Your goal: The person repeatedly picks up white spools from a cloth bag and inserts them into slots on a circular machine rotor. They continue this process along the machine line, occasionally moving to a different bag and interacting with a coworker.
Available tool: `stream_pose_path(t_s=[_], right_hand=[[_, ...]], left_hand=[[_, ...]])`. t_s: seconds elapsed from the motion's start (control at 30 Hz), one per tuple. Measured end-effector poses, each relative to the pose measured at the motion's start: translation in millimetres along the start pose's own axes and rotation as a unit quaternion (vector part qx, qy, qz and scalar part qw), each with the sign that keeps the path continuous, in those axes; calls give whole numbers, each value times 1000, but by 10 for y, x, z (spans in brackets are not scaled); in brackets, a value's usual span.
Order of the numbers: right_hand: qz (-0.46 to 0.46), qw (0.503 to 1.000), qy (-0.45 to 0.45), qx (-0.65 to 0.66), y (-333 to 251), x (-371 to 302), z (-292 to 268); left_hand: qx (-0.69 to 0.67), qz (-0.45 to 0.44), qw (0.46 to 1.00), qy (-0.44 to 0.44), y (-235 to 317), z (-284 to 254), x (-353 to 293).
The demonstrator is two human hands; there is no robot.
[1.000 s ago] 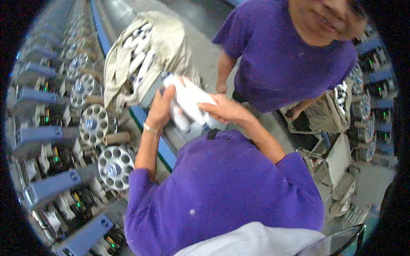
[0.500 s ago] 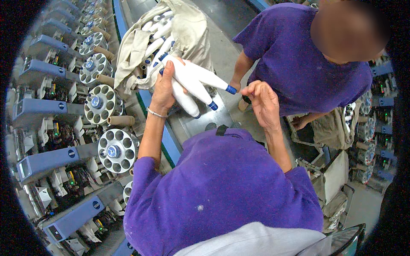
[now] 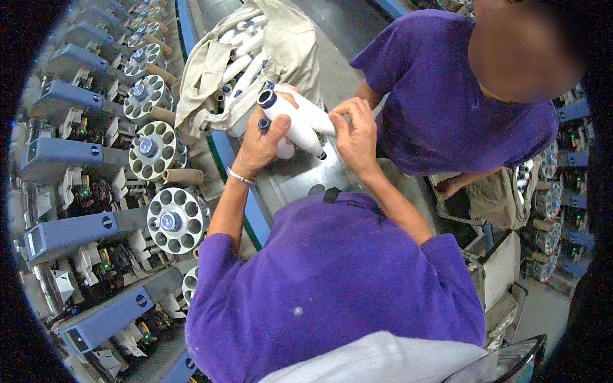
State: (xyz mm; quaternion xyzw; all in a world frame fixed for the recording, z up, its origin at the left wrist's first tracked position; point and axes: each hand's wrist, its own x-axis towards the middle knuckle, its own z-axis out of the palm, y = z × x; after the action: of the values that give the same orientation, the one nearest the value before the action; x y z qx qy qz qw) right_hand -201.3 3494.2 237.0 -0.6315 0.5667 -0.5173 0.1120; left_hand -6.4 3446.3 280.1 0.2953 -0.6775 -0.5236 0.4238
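Note:
My left hand (image 3: 257,148) is closed round a small bunch of white yarn bobbins (image 3: 299,127) with blue tube ends. Their wide ends point up and away from me, and one narrow blue tip points down between my hands. My right hand (image 3: 357,137) has its thumb and fingers bent together over the narrow end of the uppermost bobbin, hiding that tip. Whether a thread is pinched there is too fine to see. Just beyond my left hand lies an open beige cloth sack (image 3: 295,41) with several more white bobbins (image 3: 250,45) inside.
On the left runs a row of winding machine units (image 3: 70,233) with round bobbin magazines (image 3: 177,220) and brown cones (image 3: 183,176). A co-worker in a purple shirt (image 3: 440,96) stands close on the right, beside a cart (image 3: 501,262) and another cloth sack (image 3: 491,198). A metal surface (image 3: 306,182) lies below my hands.
My right hand has moved left onto the bobbin's narrow end. My left hand has tilted the bobbins, so their wide ends now face up more.

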Motion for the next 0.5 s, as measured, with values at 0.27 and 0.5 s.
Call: stream_pose_path(t_s=[0.27, 0.5], right_hand=[[144, 975, -57, 158, 493, -634, -341], [75, 937, -288, -181, 669, -1127, -793]], left_hand=[[-218, -111, 959, 144, -120, -361, 38], [-192, -161, 952, 177, -160, -419, 96]])
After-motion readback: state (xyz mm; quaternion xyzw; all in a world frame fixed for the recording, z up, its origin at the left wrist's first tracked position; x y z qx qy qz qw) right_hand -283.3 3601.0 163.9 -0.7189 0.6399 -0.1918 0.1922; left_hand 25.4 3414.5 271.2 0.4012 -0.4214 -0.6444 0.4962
